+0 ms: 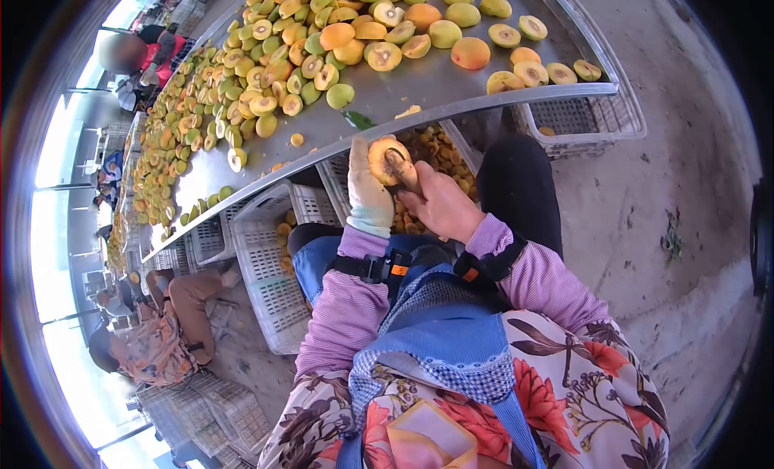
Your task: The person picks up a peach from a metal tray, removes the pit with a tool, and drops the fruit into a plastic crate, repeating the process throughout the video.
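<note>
Holding fruit half [378, 164]: left hand [368, 193]; right hand [446, 203] grips curved tool [397, 151] against it.

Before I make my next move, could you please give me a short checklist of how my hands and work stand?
1. Left hand gripping the fruit half: ok.
2. Right hand holding the curved tool at the cut face: ok.
3. Both hands gloved: not ok, the right is bare.
4. Crate with fruit pieces below the hands: ok.
5. Pit fully loosened: cannot tell.
</note>
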Demonstrator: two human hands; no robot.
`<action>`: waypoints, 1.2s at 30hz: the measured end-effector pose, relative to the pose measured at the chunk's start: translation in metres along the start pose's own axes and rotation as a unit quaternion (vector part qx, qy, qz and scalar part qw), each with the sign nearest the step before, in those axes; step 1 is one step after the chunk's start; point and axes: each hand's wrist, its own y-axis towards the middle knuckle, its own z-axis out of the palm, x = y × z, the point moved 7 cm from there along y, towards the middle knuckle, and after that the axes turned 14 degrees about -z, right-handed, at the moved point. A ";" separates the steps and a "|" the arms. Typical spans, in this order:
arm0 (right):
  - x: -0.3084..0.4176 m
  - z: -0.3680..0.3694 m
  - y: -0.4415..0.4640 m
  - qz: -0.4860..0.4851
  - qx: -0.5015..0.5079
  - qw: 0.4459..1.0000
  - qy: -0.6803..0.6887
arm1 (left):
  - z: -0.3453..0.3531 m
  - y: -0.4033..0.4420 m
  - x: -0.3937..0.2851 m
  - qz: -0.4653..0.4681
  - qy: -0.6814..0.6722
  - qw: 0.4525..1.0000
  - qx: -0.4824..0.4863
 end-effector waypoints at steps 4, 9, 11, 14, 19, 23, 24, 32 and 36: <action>-0.005 0.004 -0.001 0.038 0.028 0.999 0.005 | 0.002 -0.007 -0.006 0.091 0.095 0.990 -0.049; -0.017 0.008 -0.001 -0.019 0.054 0.998 0.015 | 0.004 -0.006 -0.011 0.073 0.118 0.989 -0.051; -0.017 0.006 -0.003 0.008 0.073 0.997 0.008 | 0.003 0.004 -0.008 -0.007 0.091 0.996 -0.016; -0.022 0.007 -0.005 0.068 0.072 0.995 0.026 | 0.006 0.006 -0.006 -0.079 0.101 0.992 -0.009; -0.029 0.008 -0.010 0.278 0.083 0.928 0.233 | 0.014 -0.006 -0.004 -0.020 -0.013 0.985 0.174; -0.028 0.016 -0.011 0.189 0.097 0.960 0.184 | -0.004 -0.019 0.003 -0.033 -0.031 0.995 0.084; -0.028 0.015 -0.007 0.075 0.059 0.990 0.106 | -0.015 -0.016 0.007 -0.091 -0.096 0.989 0.072; -0.001 0.012 -0.004 -0.009 0.080 0.997 -0.017 | -0.014 -0.027 0.008 -0.122 -0.007 0.992 -0.016; -0.002 0.014 -0.006 -0.002 0.078 0.997 -0.024 | -0.016 -0.025 0.007 -0.133 0.029 0.991 -0.020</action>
